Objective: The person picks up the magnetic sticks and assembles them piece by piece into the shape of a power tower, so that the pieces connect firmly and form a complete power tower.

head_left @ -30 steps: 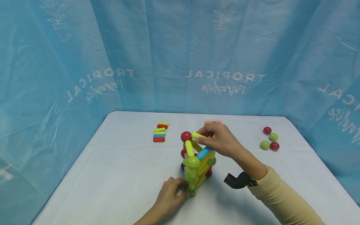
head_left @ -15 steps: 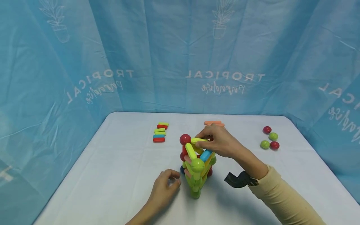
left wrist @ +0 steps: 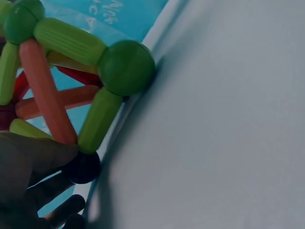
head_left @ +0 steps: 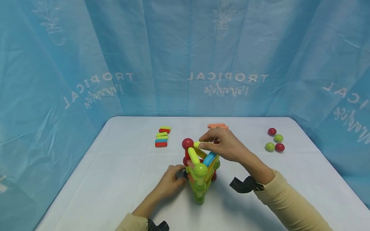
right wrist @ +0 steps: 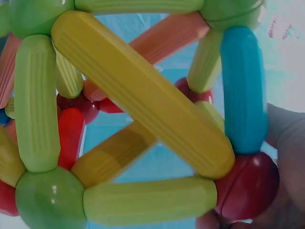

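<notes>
A toy frame of coloured rods and balls stands on the white table, with a light-green ball at its near top corner and a blue rod along its upper right. My right hand pinches a yellow-green rod at the far top edge, beside a red ball. At the lower left, my left hand holds the dark blue ball between thumb and fingers. A long yellow rod runs diagonally across one side in the right wrist view.
Several loose red, blue and yellow-green rods lie in a column at the back left. Orange rods lie behind the right hand. Red and green balls are grouped at the right. A blue curtain surrounds the table.
The left hand has left the frame's near foot and moved up and away to the dark blue ball. The right hand has lowered the yellow-green rod onto the top beside the red ball.
</notes>
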`<state>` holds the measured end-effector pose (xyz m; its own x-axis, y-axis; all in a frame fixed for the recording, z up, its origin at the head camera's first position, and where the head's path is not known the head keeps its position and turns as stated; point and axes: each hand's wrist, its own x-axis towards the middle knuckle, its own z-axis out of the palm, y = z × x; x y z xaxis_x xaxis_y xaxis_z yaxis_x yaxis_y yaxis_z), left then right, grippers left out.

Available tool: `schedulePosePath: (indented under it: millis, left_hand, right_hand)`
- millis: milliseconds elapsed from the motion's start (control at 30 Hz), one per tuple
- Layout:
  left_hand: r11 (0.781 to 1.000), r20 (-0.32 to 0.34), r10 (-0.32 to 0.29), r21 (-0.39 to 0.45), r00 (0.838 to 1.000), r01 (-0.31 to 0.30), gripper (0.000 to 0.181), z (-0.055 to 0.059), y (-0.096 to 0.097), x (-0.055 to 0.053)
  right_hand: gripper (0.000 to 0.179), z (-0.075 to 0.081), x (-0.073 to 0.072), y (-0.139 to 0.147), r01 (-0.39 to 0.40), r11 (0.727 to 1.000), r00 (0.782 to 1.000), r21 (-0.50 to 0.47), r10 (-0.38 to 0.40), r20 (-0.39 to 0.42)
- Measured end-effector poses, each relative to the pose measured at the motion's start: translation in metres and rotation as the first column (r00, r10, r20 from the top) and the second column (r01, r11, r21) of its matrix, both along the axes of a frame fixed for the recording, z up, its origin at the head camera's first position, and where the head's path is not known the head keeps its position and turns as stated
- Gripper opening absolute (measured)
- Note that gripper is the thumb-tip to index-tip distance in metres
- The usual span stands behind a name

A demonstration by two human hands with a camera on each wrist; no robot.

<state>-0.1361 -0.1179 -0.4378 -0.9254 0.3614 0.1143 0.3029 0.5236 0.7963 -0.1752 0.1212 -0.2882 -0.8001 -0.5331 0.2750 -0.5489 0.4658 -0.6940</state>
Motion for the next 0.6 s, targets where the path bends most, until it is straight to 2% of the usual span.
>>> schedulePosePath:
  millis: [167, 233, 333, 467, 600]
  left_hand:
    - [0.999, -0.05, 0.015, -0.036, 0.999, -0.017, 0.031, -0.002, -0.004, -0.002]
    - [0.999, -0.068, 0.017, -0.042, 0.998, -0.02, 0.031, -0.003, -0.006, -0.001]
    - [0.999, -0.08, 0.01, -0.048, 0.997, -0.014, 0.034, -0.003, -0.008, 0.002]
    - [0.998, -0.054, 0.015, -0.067, 0.998, -0.019, 0.036, -0.004, -0.009, 0.009]
    - [0.996, -0.031, 0.045, -0.077, 0.999, -0.047, 0.035, -0.006, -0.01, 0.017]
  right_hand:
    - [0.017, -0.003, -0.004, 0.007, 0.09, 0.987, 0.996, -0.133, -0.091, -0.005]
    - [0.021, -0.006, -0.01, 0.009, 0.106, 0.978, 0.994, -0.178, -0.11, -0.009]
    - [0.026, -0.013, -0.025, 0.007, 0.115, 0.964, 0.993, -0.239, -0.108, 0.045]
    - [0.027, -0.035, -0.052, -0.006, 0.08, 0.954, 0.989, -0.29, -0.04, 0.14]
    - [0.028, -0.065, -0.078, -0.026, 0.005, 0.963, 0.98, -0.271, 0.05, 0.193]
